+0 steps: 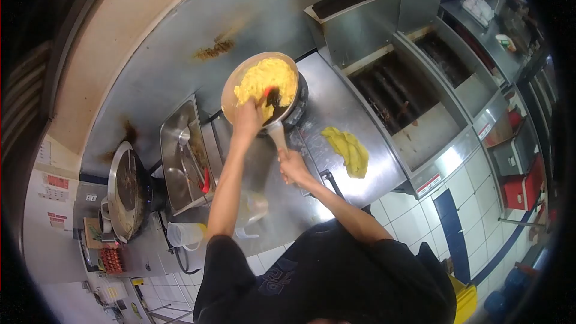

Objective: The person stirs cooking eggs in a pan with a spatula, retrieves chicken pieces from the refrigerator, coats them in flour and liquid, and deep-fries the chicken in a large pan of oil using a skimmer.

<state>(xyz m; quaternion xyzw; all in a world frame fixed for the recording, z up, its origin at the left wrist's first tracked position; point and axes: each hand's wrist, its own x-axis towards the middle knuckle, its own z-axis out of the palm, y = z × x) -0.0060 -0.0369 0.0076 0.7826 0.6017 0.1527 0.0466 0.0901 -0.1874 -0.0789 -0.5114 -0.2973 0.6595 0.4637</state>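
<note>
A tan-walled frying pan (230, 91) full of yellow scrambled egg (267, 77) is tilted over a black burner (302, 99) near the steel back wall. My right hand (292, 166) is closed around the pan's pale handle (277, 136). Over the pan's near rim reaches my left hand (247, 117), its fingers closed on a spatula (273, 96) with a red part and a dark part. The spatula's end is in the egg, by a dark bare patch of pan. My fingers hide some of the spatula.
To the right lie a yellow-green cloth (348, 151) on the steel counter and deep fryers (396, 93) beyond it. At left are a steel basin (174, 132) with utensils, a large wok (127, 189) and a clear measuring jug (185, 235). Another clear jug (252, 209) stands near my left forearm.
</note>
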